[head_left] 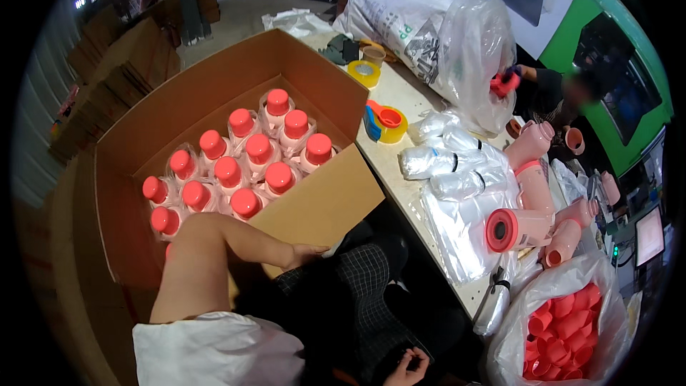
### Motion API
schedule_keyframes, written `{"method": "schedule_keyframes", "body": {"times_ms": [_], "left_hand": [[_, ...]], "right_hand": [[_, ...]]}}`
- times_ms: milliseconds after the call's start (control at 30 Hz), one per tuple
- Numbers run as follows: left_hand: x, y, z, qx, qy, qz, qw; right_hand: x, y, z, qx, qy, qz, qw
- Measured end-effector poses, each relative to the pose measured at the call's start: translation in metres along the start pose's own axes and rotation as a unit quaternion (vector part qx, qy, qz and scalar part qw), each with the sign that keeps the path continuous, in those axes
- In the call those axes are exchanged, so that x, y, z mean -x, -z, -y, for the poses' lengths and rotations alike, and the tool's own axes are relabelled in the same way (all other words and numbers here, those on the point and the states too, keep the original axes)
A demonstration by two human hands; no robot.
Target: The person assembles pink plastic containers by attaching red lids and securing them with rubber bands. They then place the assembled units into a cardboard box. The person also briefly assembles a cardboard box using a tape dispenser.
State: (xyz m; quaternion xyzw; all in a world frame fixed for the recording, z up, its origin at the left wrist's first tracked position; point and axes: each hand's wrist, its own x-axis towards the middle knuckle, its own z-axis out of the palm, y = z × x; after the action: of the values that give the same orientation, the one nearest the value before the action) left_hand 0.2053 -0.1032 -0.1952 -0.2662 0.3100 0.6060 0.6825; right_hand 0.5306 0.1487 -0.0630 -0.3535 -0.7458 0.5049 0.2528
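My left arm bends across the near side of a cardboard box point(250, 53). My left hand point(307, 254) is at the lower edge of the box's flap point(325, 204), above my lap. Its fingers are mostly hidden, and a small pale patch shows beside them. Inside the box, pink bottles with coral-red caps point(259, 149) stand upright in rows, each in clear plastic wrapping. Low in the view, my right hand point(407, 369) is by my dark checked clothing. Its fingers are loosely curled, with a gap to the thumb and nothing visible between them.
On the table point(382, 96) are yellow tape rolls point(364, 73), a tape dispenser point(386, 121), bundled clear bags point(457, 164) and pink bottle bodies point(532, 189). A bag of red caps point(564, 329) stands at lower right. Across the table, a person point(554, 93) reaches into a plastic sack point(479, 50).
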Motion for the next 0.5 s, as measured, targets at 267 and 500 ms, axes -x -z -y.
{"method": "schedule_keyframes", "body": {"times_ms": [267,500], "left_hand": [[0.175,-0.236,-0.053,-0.851,-0.496,-0.115,0.130],[0.217,-0.107,-0.184,-0.667,-0.383,-0.582,0.264]], "right_hand": [[-0.043,-0.027,-0.088,-0.164,-0.122,0.053,0.977],[-0.119,-0.058,-0.027,-0.118,0.123,0.247,0.954]]}}
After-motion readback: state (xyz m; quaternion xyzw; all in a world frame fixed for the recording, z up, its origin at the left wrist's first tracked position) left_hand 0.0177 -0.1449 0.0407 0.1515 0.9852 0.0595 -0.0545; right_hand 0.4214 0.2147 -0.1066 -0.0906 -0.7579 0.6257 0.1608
